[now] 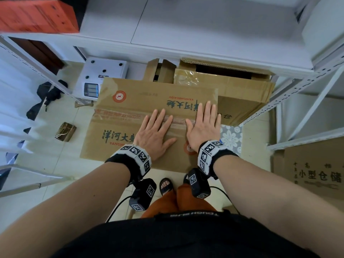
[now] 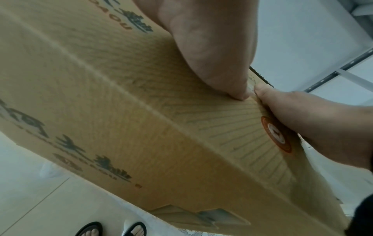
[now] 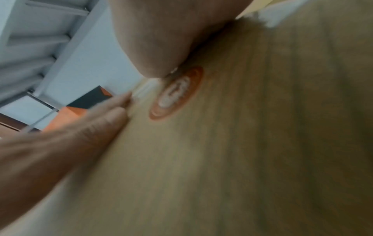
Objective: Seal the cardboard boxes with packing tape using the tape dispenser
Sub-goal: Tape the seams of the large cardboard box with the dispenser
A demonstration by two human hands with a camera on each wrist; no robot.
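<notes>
Both hands lie flat and open on the box (image 1: 149, 116) at the person's feet, left hand (image 1: 155, 134) and right hand (image 1: 202, 127) side by side across its tape seam (image 1: 119, 115), which runs left to right.

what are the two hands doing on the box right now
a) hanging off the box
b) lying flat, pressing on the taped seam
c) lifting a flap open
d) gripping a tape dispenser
b: the left hand and right hand lie flat with straight fingers on the cardboard box, across its taped seam.
</notes>
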